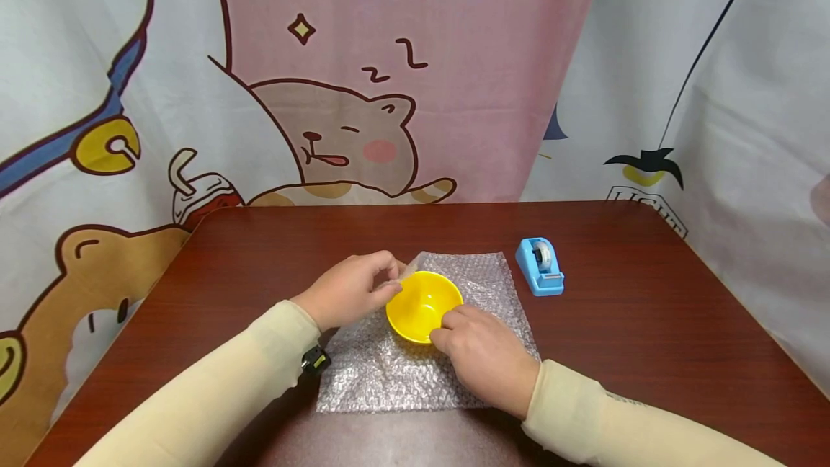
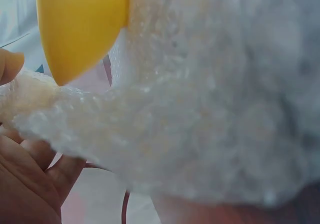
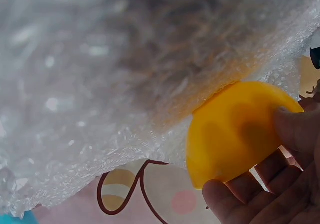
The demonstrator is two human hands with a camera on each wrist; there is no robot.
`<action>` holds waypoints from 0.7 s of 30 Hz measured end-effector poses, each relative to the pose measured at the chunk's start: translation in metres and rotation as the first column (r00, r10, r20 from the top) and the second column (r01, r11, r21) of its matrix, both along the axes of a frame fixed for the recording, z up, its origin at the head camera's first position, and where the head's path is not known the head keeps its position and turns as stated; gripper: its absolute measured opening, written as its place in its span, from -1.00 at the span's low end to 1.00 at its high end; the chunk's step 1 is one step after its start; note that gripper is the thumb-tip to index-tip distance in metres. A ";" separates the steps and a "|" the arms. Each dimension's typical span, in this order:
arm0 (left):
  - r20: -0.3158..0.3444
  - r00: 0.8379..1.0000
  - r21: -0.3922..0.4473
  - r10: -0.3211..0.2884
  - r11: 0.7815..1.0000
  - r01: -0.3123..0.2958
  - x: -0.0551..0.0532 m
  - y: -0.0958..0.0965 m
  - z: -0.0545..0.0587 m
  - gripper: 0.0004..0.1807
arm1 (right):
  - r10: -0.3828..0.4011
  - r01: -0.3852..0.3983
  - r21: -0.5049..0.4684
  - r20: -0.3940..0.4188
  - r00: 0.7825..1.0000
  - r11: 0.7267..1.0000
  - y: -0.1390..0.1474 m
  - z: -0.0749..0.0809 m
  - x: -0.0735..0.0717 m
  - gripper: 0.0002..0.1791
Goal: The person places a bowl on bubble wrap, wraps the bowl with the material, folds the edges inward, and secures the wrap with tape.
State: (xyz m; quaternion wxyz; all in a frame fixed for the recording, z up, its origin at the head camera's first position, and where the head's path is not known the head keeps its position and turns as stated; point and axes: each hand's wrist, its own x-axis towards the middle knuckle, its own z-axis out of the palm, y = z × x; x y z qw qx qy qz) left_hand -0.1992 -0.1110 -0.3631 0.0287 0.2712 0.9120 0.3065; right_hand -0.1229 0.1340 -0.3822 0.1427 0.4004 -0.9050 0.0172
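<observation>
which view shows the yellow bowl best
The head view: the yellow bowl shows nearly whole, rim and inside visible. The left wrist view gives only a cut-off piece of its outside; the right wrist view, its outer side, partly behind the right hand.

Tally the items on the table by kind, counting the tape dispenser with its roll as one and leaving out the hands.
Bowl: 1
Bubble wrap sheet: 1
Tape dispenser: 1
Total: 3

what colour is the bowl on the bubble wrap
Bright yellow; the bowl shows best in the head view.
</observation>
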 end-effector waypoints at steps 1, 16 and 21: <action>0.001 1.000 0.000 -0.002 1.000 0.002 0.000 0.001 0.000 -0.80 | 0.000 0.000 -0.001 -0.001 1.000 1.000 0.000 0.000 0.000 -0.79; -0.069 0.994 -0.034 -0.088 0.996 0.086 0.004 0.008 -0.003 -0.78 | 0.015 -0.016 -0.018 -0.034 0.999 1.000 0.000 -0.001 0.000 -0.81; -0.089 0.991 -0.071 -0.098 0.993 0.092 0.008 0.010 -0.001 -0.79 | 0.012 -0.012 -0.010 -0.038 0.999 1.000 0.000 -0.002 -0.001 -0.81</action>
